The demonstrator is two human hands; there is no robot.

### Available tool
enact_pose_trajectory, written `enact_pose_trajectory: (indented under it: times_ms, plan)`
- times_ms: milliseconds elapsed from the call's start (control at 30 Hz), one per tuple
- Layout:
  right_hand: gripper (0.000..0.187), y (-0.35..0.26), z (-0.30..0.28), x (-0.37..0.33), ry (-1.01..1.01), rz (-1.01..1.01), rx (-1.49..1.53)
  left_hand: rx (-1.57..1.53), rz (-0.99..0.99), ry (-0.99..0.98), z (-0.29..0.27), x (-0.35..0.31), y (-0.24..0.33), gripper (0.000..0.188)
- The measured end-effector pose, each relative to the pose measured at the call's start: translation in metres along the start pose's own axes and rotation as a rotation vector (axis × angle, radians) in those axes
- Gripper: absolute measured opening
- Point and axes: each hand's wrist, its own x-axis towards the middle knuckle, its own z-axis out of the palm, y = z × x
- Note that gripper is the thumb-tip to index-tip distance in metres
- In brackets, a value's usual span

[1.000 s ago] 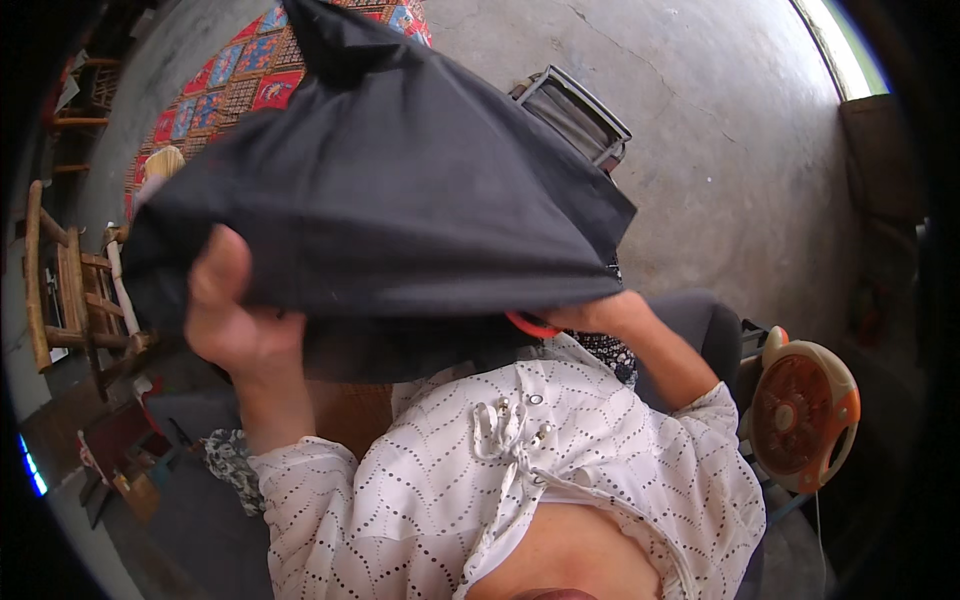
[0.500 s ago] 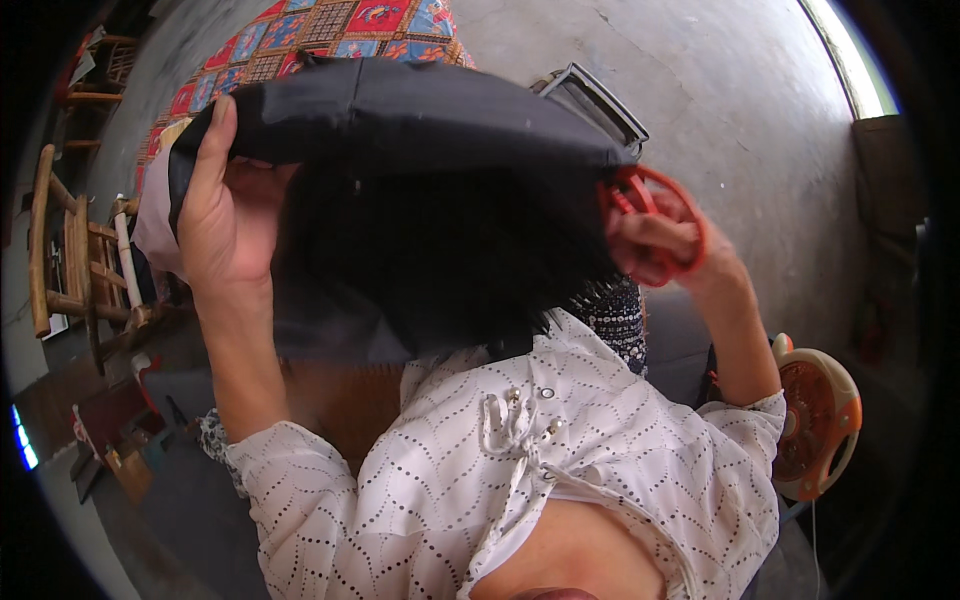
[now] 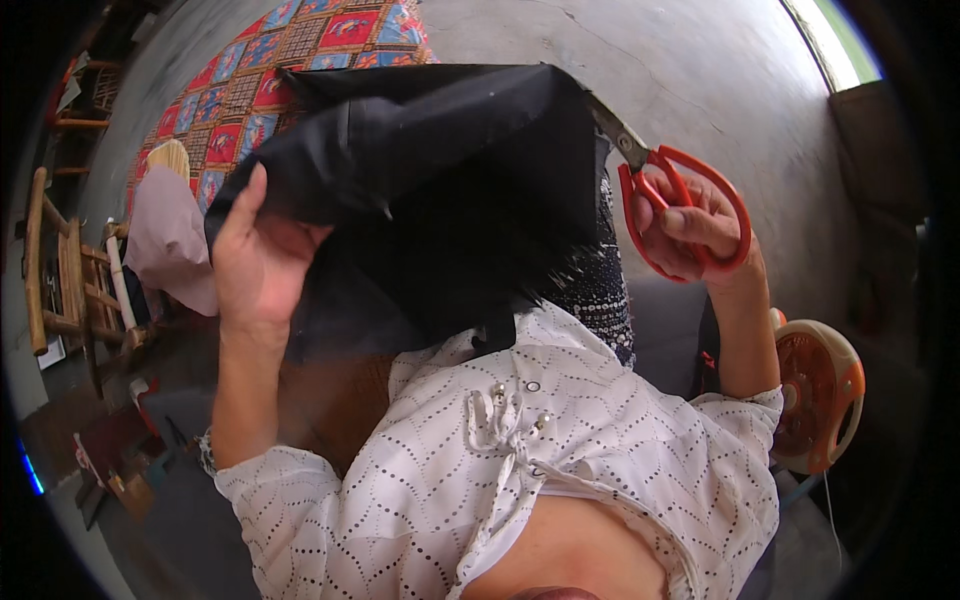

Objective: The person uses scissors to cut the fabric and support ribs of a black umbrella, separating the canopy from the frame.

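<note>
Scissors out in view at black cloth's upper right corner

Half a second ago the right hand (image 3: 690, 235) sat up against the black cloth (image 3: 450, 220) and the metal of the red-handled scissors (image 3: 670, 176) didn't show; now the hand is farther right and the pivot plus part of the blades are visible. The cloth's right end has changed from a rounded sag to a sharp corner. The pinkish cloth (image 3: 168, 240) at left, mostly covered before, shows much more.

Hidden: blade tips, lost at the black cloth's edge; can't tell if the blades are apart or whether they bite into the cloth. Left hand (image 3: 262, 265) has most of its fingers behind the fold. Cloth interior too dark to separate layers; its left fold slightly blurred. Fan (image 3: 820, 390) partly covered by the right arm.

Pose: left forearm near upright, thumb up along the near face, grip closed on the cloth's left edge. Right forearm also raised, elbow bent, fingers curled through the handle loops, clamped on the scissors; handles spread. Black cloth is held up in front of the torso, lower edge by the white dotted blouse (image 3: 420, 480), far edge overlapping the view of the patterned sheet (image 3: 350, 30).
</note>
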Motion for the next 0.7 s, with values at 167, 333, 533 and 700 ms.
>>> enact_pose_trajectory:
  times_ms: [167,333,533,700]
  plan:
    - [0.032,0.003,-0.021,-0.049,-0.045,0.093,-0.125,0.055,-0.115,-0.014,-0.017,-0.026,-0.016,0.047]
    - [0.029,0.037,-0.025,-0.078,0.242,0.118,-0.120,0.487,-0.589,-0.461,-0.035,-0.068,-0.032,0.051]
    - [0.025,0.089,-0.018,-0.051,0.347,0.038,-0.005,1.501,0.758,-0.860,0.051,-0.045,-0.074,0.034]
    - [0.026,0.097,-0.013,-0.042,0.376,0.073,0.016,1.629,0.945,-0.919,0.102,0.019,-0.116,0.071]
